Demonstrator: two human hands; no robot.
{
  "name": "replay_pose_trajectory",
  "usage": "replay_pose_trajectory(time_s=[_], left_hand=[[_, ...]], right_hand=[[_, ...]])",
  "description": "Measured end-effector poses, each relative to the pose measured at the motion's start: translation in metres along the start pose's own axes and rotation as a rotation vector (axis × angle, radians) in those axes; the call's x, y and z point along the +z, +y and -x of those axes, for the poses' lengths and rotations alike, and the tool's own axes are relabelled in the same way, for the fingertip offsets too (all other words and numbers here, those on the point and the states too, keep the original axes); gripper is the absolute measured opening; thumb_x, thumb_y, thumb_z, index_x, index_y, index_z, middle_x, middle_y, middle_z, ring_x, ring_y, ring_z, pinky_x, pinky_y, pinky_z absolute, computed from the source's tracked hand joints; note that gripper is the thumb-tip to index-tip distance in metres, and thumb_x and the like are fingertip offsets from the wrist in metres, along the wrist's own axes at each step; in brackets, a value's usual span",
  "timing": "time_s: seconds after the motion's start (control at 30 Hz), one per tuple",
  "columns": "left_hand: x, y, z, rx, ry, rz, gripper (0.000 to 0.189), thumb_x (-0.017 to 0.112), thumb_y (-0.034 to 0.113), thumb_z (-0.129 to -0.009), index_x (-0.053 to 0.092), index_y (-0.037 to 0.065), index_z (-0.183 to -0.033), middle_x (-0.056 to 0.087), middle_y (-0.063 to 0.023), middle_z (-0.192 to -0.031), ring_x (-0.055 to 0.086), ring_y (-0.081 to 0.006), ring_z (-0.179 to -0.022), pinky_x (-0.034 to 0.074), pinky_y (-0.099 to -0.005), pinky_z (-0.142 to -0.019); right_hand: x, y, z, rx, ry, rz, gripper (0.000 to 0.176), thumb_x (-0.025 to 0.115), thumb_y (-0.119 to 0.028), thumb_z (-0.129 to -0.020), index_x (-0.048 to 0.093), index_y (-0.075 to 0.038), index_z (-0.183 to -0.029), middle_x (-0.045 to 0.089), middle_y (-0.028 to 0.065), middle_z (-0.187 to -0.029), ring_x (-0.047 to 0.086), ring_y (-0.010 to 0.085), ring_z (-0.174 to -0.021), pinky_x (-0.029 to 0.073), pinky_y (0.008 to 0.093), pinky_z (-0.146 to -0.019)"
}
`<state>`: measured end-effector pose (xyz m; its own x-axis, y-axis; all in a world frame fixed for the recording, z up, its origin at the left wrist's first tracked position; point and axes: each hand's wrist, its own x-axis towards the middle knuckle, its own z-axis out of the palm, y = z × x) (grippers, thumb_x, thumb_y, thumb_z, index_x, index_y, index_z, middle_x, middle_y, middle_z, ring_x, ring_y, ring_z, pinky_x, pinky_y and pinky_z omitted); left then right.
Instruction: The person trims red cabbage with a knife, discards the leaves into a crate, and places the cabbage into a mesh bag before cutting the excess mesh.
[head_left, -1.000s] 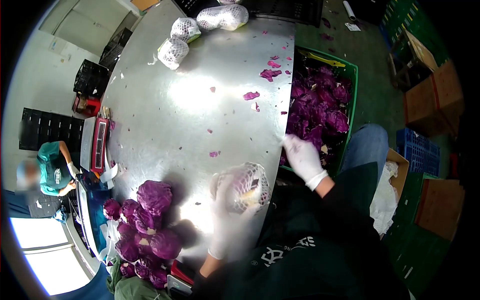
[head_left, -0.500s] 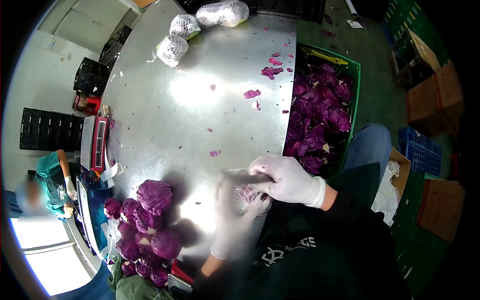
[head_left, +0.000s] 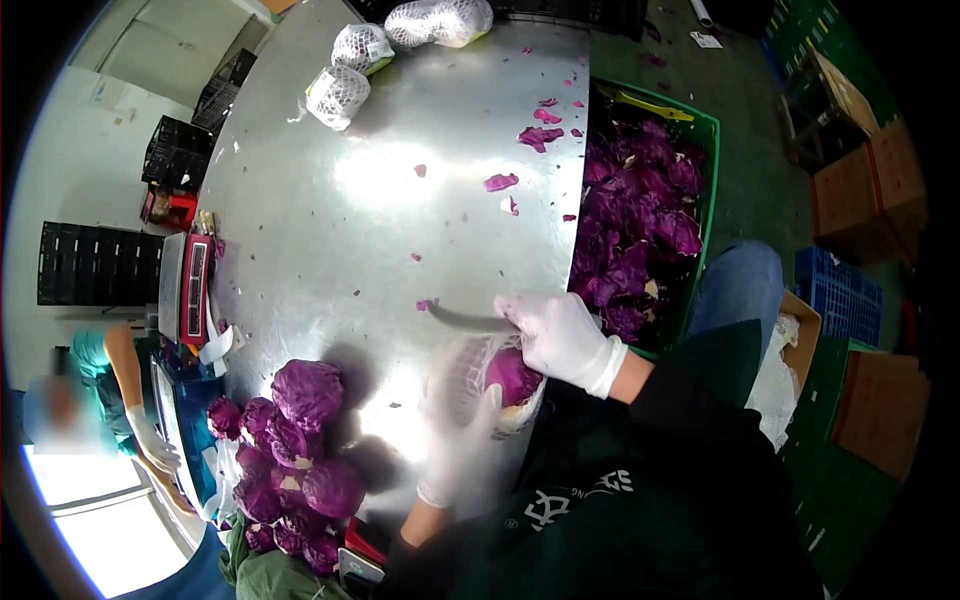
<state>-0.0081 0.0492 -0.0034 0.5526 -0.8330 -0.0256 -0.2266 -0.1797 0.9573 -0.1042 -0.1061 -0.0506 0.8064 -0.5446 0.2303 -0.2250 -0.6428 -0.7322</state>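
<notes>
The gloved left hand (head_left: pixel 455 430) is clenched around a red cabbage (head_left: pixel 512 375) that sits half inside a white net sleeve at the near edge of the steel table (head_left: pixel 400 230). The gloved right hand (head_left: pixel 560 335), just above it, grips a knife (head_left: pixel 465 320) whose blade points left. A green crate (head_left: pixel 711 170) beside the table is full of purple leaves (head_left: pixel 640 210). Bare cabbages (head_left: pixel 300 440) are heaped on the left; netted cabbages (head_left: pixel 340 95) lie at the far end

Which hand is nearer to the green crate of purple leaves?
Right. The right hand, gripping a knife, is beside the green crate; the left hand holds the netted cabbage farther away.
</notes>
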Motion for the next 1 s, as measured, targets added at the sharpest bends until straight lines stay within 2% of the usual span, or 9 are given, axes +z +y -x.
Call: replay_pose_trajectory(time_s=[0.07,0.2,0.27,0.4,0.53,0.7,0.73,0.8,1.0], left_hand=[[-0.005,-0.008,0.008,0.019,-0.042,-0.074,0.065,0.071,0.003,-0.079,0.044,-0.002,-0.138,0.053,-0.0184,-0.132,0.052,-0.0283,-0.125,0.042,-0.0396,-0.106],[-0.016,-0.021,0.015,0.193,-0.046,-0.322,0.062,0.068,0.004,-0.079,0.047,-0.001,-0.137,0.050,-0.0199,-0.137,0.049,-0.0321,-0.128,0.038,-0.0432,-0.110],[-0.018,-0.026,0.025,0.098,0.004,-0.235,0.059,0.066,0.004,-0.079,0.049,-0.001,-0.136,0.049,-0.0212,-0.138,0.049,-0.0340,-0.129,0.037,-0.0435,-0.111],[-0.012,-0.006,0.008,0.185,0.081,-0.360,0.029,0.062,0.000,-0.085,0.066,-0.005,-0.113,0.062,-0.0265,-0.126,0.062,-0.0342,-0.117,0.047,-0.0393,-0.101],[-0.016,-0.007,0.010,0.210,0.162,-0.480,0.015,0.061,-0.001,-0.088,0.071,-0.005,-0.100,0.070,-0.0217,-0.109,0.070,-0.0285,-0.098,0.053,-0.0330,-0.088],[0.009,0.004,0.020,-0.108,0.129,0.058,0.063,0.073,0.003,-0.079,0.046,-0.002,-0.136,0.059,-0.0183,-0.120,0.060,-0.0307,-0.111,0.047,-0.0381,-0.098],[0.007,-0.001,0.017,0.049,0.106,-0.332,0.077,0.081,0.011,-0.074,0.043,-0.001,-0.139,0.058,-0.0178,-0.122,0.060,-0.0316,-0.109,0.048,-0.0392,-0.095],[0.013,0.003,0.016,0.017,0.158,-0.266,0.078,0.085,0.014,-0.070,0.046,-0.001,-0.136,0.057,-0.0177,-0.123,0.060,-0.0318,-0.109,0.049,-0.0393,-0.094],[-0.005,-0.008,0.017,0.168,0.044,-0.503,0.086,0.086,0.015,-0.070,0.040,-0.005,-0.140,0.056,-0.0188,-0.129,0.059,-0.0256,-0.116,0.049,-0.0366,-0.099]], right_hand=[[-0.008,0.007,-0.010,0.147,-0.230,0.131,0.034,0.059,0.000,-0.074,0.065,-0.010,-0.106,0.066,0.0143,-0.082,0.066,0.0355,-0.073,0.053,0.0453,-0.061],[-0.029,0.077,-0.022,0.307,0.116,0.105,0.033,0.063,-0.011,-0.086,0.062,-0.001,-0.118,0.067,0.0174,-0.085,0.067,0.0343,-0.076,0.055,0.0405,-0.065],[-0.037,0.059,-0.015,0.492,0.088,-0.509,0.034,0.067,-0.021,-0.091,0.062,-0.001,-0.117,0.065,0.0129,-0.084,0.068,0.0288,-0.074,0.055,0.0329,-0.069],[-0.036,-0.017,0.015,0.015,-0.157,-0.216,0.047,0.073,-0.042,-0.084,0.065,-0.007,-0.115,0.064,0.0095,-0.103,0.064,0.0275,-0.097,0.053,0.0364,-0.085],[-0.009,-0.011,0.020,0.097,-0.217,-0.336,0.036,0.072,-0.035,-0.083,0.067,-0.009,-0.107,0.062,0.0097,-0.108,0.061,0.0310,-0.101,0.051,0.0389,-0.086],[-0.010,-0.028,0.019,-0.022,-0.117,-0.019,0.018,0.060,-0.012,-0.082,0.064,-0.005,-0.098,0.063,0.0098,-0.092,0.064,0.0299,-0.091,0.054,0.0416,-0.075],[-0.008,-0.027,0.019,-0.042,-0.066,-0.050,0.021,0.061,-0.007,-0.077,0.062,-0.006,-0.098,0.062,0.0100,-0.089,0.064,0.0312,-0.086,0.053,0.0422,-0.071],[0.001,-0.019,0.017,-0.086,0.035,-0.116,0.032,0.062,0.004,-0.068,0.058,-0.009,-0.096,0.059,0.0104,-0.082,0.062,0.0336,-0.077,0.050,0.0435,-0.062],[0.002,0.014,-0.010,-0.384,-0.243,0.100,0.018,0.062,-0.007,-0.080,0.058,-0.008,-0.098,0.060,0.0104,-0.089,0.064,0.0298,-0.084,0.055,0.0411,-0.066]])
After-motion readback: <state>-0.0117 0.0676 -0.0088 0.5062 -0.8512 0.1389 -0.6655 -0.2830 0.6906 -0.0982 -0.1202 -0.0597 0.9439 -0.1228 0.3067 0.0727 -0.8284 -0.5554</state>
